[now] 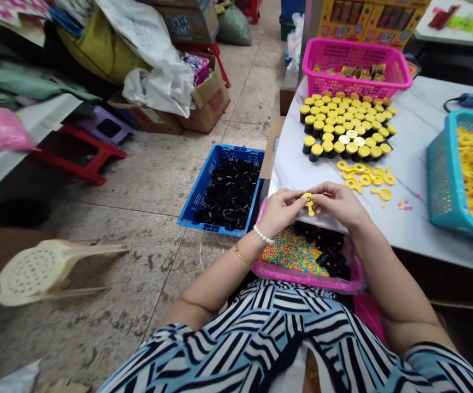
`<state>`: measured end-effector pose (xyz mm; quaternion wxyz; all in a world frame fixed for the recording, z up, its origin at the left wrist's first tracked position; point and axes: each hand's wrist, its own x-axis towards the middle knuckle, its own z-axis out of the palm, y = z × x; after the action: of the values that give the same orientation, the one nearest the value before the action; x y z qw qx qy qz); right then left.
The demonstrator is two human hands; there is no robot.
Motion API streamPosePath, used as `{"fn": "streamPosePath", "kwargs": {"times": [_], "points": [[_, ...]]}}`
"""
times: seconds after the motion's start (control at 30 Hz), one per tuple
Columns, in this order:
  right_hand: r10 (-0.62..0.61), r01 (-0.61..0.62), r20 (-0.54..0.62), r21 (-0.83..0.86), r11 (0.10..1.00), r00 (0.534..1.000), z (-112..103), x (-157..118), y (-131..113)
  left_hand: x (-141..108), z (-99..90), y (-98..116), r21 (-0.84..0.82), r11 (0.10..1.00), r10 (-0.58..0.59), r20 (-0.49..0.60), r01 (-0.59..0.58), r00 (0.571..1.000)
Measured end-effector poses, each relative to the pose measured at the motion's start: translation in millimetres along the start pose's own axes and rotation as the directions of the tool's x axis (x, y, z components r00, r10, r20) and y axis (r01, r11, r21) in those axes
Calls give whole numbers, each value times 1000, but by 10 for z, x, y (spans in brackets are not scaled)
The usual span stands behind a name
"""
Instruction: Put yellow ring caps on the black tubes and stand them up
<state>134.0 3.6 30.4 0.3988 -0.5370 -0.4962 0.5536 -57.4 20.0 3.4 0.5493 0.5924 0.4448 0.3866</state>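
Between my two hands, just over the table's near edge, is a small yellow ring-shaped piece (309,204) with a short stem pointing down. My left hand (282,208) pinches it from the left, and my right hand (337,203) holds it from the right. Below them a pink tray (311,278) on my lap holds colourful beads (291,252) and black cylinders (335,256). Several loose yellow pieces (365,177) lie on the table beyond my right hand. Behind those stand many black tubes with yellow caps (345,123).
A blue crate (191,204) of black parts sits on the floor at left. On the white table (412,136) are a pink basket (357,82) at the back and a turquoise basket (445,180) of yellow pieces at right. A cream plastic stool (35,273) lies farther left.
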Motion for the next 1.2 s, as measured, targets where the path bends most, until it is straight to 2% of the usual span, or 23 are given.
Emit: {"fn": "streamPosePath", "kwargs": {"times": [0.07,0.17,0.27,0.37,0.47,0.53,0.6,0.7,0.77,0.87,0.93,1.1,1.2], "points": [[24,-23,-24,28,999,999,61,30,28,-7,45,42,-139,983,-119,37,123,992],[51,-46,-77,72,996,996,156,27,33,1,81,112,-274,933,-221,81,235,972],[61,-52,-119,81,995,991,209,19,-18,43,100,171,-331,901,-263,93,279,960],[38,-28,-163,63,998,986,226,45,-38,82,127,176,-293,919,-250,86,265,964],[32,-24,-176,47,999,984,245,55,24,62,124,98,-204,956,-202,76,213,977],[22,-12,-171,63,998,985,242,42,84,33,80,18,-146,983,-103,88,115,991],[-11,24,-147,86,996,989,207,7,136,11,15,-59,-134,991,15,160,7,987],[-72,76,-44,101,992,996,99,-87,177,-10,-55,-134,-175,983,105,264,-59,959],[-105,101,41,98,990,994,25,-147,176,-19,-52,-150,-140,986,126,230,-95,965],[-118,108,116,89,990,986,-20,-168,143,-24,8,-140,38,983,176,95,-180,980],[-76,70,100,65,995,992,7,-124,109,-29,56,-128,114,971,209,29,-211,977],[43,-46,-107,-32,998,993,157,36,42,-71,106,-101,172,949,269,-4,-264,963],[68,-73,-115,-32,997,991,186,77,28,-84,99,-82,229,928,301,-3,-293,954]]}}
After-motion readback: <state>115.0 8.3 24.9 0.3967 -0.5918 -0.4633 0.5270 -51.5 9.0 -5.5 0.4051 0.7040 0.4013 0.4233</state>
